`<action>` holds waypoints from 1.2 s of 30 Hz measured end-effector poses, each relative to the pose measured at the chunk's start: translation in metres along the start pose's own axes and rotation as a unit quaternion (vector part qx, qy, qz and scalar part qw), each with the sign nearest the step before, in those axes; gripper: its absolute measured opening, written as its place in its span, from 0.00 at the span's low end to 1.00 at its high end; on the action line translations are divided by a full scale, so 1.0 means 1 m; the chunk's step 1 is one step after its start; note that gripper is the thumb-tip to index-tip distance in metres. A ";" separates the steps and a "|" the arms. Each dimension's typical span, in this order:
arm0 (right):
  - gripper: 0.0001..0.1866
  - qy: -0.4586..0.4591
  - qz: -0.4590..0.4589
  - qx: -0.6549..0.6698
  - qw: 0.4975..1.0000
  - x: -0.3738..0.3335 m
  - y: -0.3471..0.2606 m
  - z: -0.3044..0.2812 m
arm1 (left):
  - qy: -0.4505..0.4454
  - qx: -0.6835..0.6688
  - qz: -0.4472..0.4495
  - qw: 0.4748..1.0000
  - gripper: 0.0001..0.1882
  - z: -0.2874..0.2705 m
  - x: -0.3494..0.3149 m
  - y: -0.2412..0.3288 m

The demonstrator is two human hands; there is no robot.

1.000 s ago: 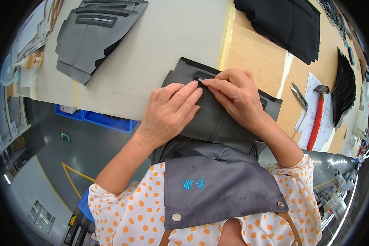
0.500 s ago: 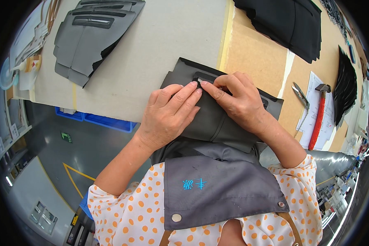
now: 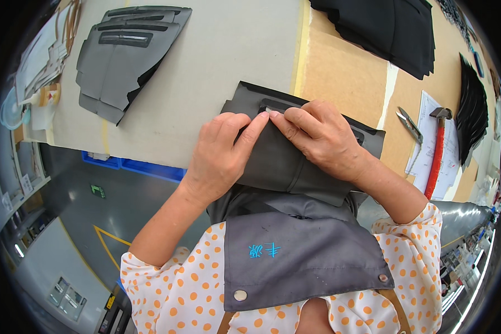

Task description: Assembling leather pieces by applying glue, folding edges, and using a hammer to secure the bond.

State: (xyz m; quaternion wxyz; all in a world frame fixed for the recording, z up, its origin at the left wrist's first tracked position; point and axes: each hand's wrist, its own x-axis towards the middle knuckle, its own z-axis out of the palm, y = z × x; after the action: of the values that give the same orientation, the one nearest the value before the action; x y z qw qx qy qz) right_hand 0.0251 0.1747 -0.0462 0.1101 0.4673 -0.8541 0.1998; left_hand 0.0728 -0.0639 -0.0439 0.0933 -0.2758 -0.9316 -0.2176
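A dark grey sheet panel (image 3: pixel 286 164), leather-like, lies across the table's near edge and hangs toward my apron. It has a slot with a black border near its far edge, where a small pale strip shows. My left hand (image 3: pixel 217 153) is closed, one digit pressed at the slot's left end and the other fingers curled above the panel. From the other side my right hand (image 3: pixel 325 139) is closed in a pinch, its fingertips at the same spot. Both hands' tips nearly meet there. Part of a second slot peeks out beside my right wrist.
Grey slotted panels (image 3: pixel 114 72) lie stacked at the far left, black pieces (image 3: pixel 389 33) at the far right. On the right are snips (image 3: pixel 411 127), a red-handled hammer (image 3: pixel 438 147), a paper sheet (image 3: pixel 448 161) and fanned black pieces (image 3: pixel 472 111). Blue bins (image 3: pixel 150 169) stand below the table edge.
My left hand's fingers, laid out over the panel before, have drawn back and curled, leaving one digit at the slot. My right hand stays at the slot. The view has shifted slightly.
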 end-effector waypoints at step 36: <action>0.23 0.028 -0.008 0.004 1.000 0.012 -0.005 0.014 | -0.054 0.088 0.061 0.993 0.30 -0.034 0.012 -0.030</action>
State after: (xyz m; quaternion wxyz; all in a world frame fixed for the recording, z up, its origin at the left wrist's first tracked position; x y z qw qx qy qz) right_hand 0.0229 0.1575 -0.0531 0.1336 0.4686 -0.8462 0.2156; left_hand 0.0475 -0.0964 -0.0207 0.0799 -0.3341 -0.9323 -0.1136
